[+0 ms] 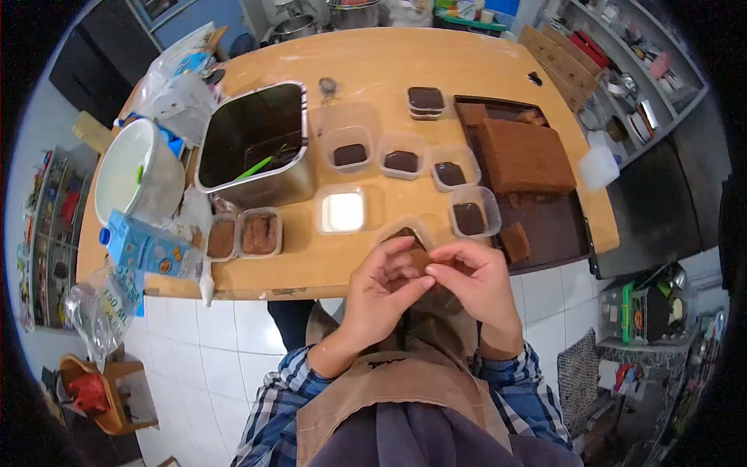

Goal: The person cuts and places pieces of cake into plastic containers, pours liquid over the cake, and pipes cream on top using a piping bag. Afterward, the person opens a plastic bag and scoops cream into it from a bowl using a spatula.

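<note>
Dark cloth (436, 440) of the person's garment lies nearest the camera, with a brown apron (334, 424) around it, both on the near side of the dark baking tray (554, 229). Beyond them, left of the tray's near end, the right hand (478, 272) pinches a small cake piece (421, 260) between thumb and forefinger. The left hand (381, 276) has its fingers loosely curled against the same piece; whether it pinches too, I cannot tell. That piece is brown, matte and uneven, partly hidden by fingers.

On the tray sit a big, flat-topped cake block (527, 156) of the same brown and, near its close edge, a cut chunk (514, 242).

Just left of the tray stand clear plastic tubs with a dark layer at the bottom: one tub (488, 214) close to its edge, a second (451, 170), a third (401, 156), a fourth (348, 148) farthest off, and another (408, 229) partly hidden by the hands. Near the tray's far left corner, a filled tub (426, 103) shows pale and dark layers. Well left of it are a white-filled tub (341, 210), two tubs of brown cake (261, 233), and a metal container (268, 187) with dark chocolate smears and a green-handled tool (254, 168).
</note>
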`<control>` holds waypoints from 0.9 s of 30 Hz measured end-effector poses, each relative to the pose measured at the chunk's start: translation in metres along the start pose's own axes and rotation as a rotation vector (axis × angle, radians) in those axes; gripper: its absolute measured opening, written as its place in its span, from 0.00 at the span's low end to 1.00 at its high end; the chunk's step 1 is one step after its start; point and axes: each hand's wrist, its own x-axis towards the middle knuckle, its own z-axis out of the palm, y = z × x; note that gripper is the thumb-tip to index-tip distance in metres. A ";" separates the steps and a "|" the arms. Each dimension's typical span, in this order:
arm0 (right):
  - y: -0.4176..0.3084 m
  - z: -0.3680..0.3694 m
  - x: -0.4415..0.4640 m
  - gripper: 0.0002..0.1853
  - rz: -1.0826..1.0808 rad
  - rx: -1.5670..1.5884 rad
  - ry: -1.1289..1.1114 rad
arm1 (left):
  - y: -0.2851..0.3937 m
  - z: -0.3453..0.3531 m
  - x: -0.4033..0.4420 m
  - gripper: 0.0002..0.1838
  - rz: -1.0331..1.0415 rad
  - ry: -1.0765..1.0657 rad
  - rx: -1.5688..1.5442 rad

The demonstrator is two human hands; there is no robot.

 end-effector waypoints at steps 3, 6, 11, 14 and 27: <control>-0.005 -0.007 -0.006 0.08 -0.007 0.026 0.044 | 0.002 0.006 0.005 0.25 -0.034 -0.018 -0.038; 0.002 -0.041 -0.008 0.09 -0.178 -0.268 0.229 | -0.003 0.004 0.007 0.21 -0.084 -0.011 -0.046; 0.018 -0.190 -0.010 0.13 -0.016 -1.025 1.002 | 0.004 -0.005 0.003 0.17 -0.275 0.002 -0.285; 0.059 -0.277 -0.024 0.17 0.185 -1.254 0.888 | 0.014 -0.006 0.003 0.14 -0.281 0.005 -0.393; 0.075 -0.303 -0.052 0.19 0.416 -0.778 0.837 | 0.017 -0.013 0.006 0.14 -0.305 0.057 -0.434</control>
